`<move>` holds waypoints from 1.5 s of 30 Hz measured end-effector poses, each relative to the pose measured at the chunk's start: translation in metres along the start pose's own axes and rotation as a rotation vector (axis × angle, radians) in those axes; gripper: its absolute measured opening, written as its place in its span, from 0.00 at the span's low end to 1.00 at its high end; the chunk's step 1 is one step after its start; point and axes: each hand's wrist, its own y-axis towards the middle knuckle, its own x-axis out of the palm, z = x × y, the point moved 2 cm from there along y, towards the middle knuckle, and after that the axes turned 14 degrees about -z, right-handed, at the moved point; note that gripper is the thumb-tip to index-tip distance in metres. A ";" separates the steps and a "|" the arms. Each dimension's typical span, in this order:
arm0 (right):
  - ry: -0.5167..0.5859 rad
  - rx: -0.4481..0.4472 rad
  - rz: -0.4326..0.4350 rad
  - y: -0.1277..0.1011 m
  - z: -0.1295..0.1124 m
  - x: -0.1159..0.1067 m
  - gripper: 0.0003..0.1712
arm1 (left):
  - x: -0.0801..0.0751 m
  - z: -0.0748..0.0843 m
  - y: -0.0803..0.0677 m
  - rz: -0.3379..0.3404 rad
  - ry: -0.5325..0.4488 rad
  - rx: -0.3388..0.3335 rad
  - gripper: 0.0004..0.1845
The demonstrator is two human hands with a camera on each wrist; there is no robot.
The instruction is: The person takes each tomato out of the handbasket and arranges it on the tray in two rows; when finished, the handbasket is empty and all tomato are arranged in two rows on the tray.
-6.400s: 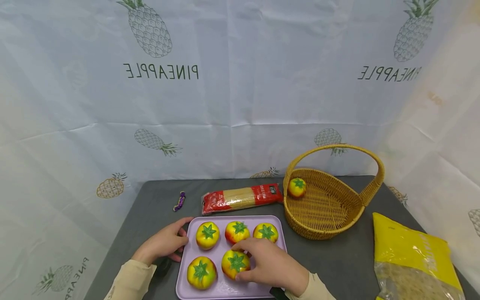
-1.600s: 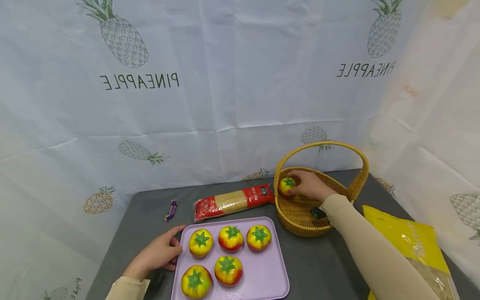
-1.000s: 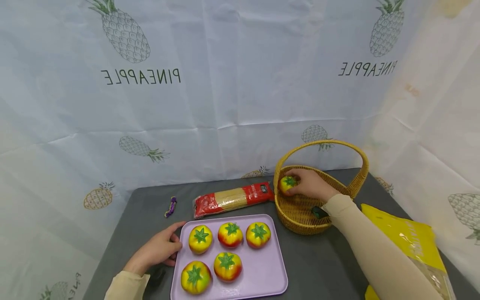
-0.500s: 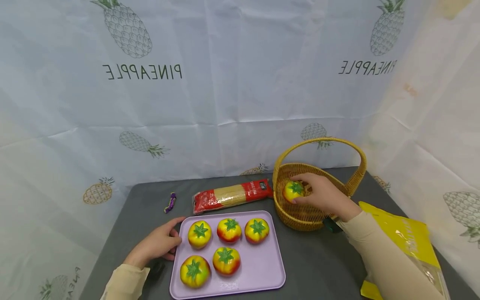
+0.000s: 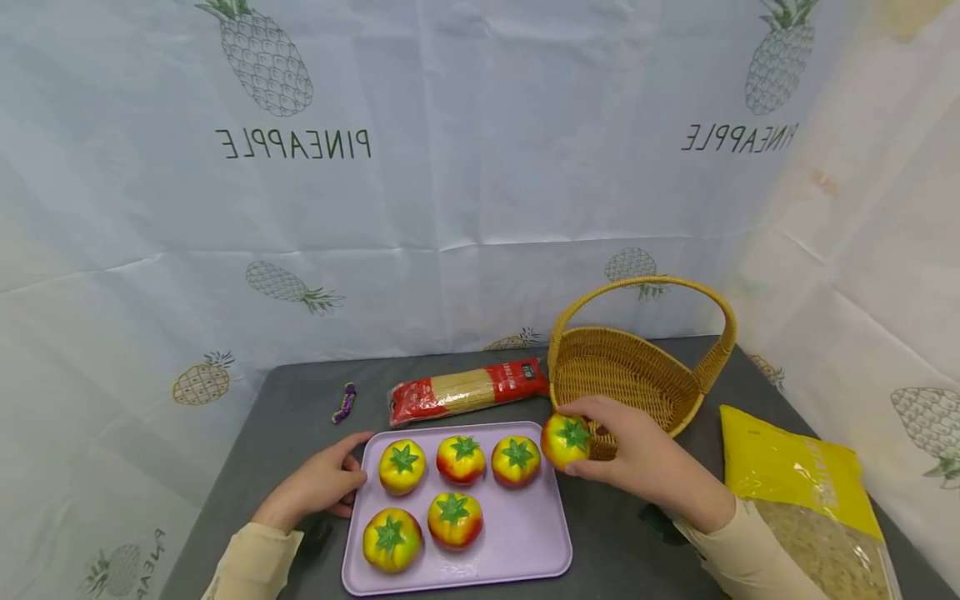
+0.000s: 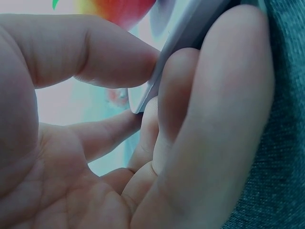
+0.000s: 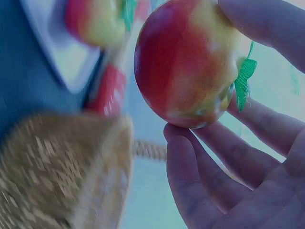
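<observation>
Our right hand curls fingertips round a toy tomato, lifted just right of the lilac tray. It looks light, smooth and rounded; best held around its sides. Our left hand pinches the tray's left edge.

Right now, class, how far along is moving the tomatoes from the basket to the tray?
Five tomatoes already sit on the purple tray. The right hand holds a sixth tomato at the tray's right edge, not yet set down. The left hand grips the tray's left rim. The basket looks empty.
</observation>
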 end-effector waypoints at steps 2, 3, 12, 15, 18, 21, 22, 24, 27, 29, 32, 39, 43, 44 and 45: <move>0.017 -0.004 -0.025 -0.002 -0.006 0.012 0.39 | 0.000 0.001 0.000 0.003 0.002 -0.002 0.38; 0.022 -0.005 -0.039 -0.004 -0.009 0.018 0.38 | 0.000 0.001 0.000 0.004 0.000 -0.004 0.38; 0.033 -0.002 -0.139 -0.006 -0.024 0.058 0.37 | 0.002 0.003 0.001 0.013 0.006 0.000 0.39; 0.057 0.002 -0.159 -0.005 -0.026 0.066 0.37 | 0.003 0.003 0.001 0.015 0.005 0.006 0.39; 0.066 0.008 -0.177 -0.004 -0.027 0.073 0.37 | 0.004 0.003 0.001 0.015 0.002 0.008 0.39; 0.067 0.023 -0.194 -0.003 -0.028 0.076 0.37 | 0.003 0.003 0.001 0.018 0.000 0.005 0.39; 0.064 0.023 -0.195 -0.003 -0.028 0.078 0.37 | 0.003 0.003 0.000 0.018 -0.001 0.004 0.39; 0.058 0.025 -0.197 -0.003 -0.028 0.079 0.37 | 0.003 0.003 0.000 0.021 -0.001 0.003 0.40; 0.051 0.019 -0.193 -0.003 -0.027 0.081 0.37 | 0.003 0.004 -0.001 0.025 -0.002 0.002 0.40; 0.046 0.015 -0.193 -0.003 -0.026 0.082 0.38 | 0.003 0.004 -0.001 0.028 -0.002 0.003 0.40; 0.039 0.013 -0.194 -0.004 -0.026 0.084 0.38 | 0.003 0.003 -0.001 0.032 -0.003 0.002 0.39; -0.001 -0.003 -0.178 -0.002 -0.025 0.088 0.38 | 0.003 0.001 -0.001 0.030 -0.003 0.001 0.39; -0.015 -0.008 -0.173 -0.002 -0.025 0.091 0.38 | 0.002 0.001 -0.001 0.032 0.001 0.002 0.39; -0.016 -0.009 -0.173 -0.002 -0.025 0.092 0.38 | 0.002 0.001 -0.001 0.032 0.000 0.003 0.39; -0.018 -0.010 -0.174 -0.001 -0.025 0.092 0.38 | 0.002 0.001 -0.002 0.032 -0.002 0.005 0.39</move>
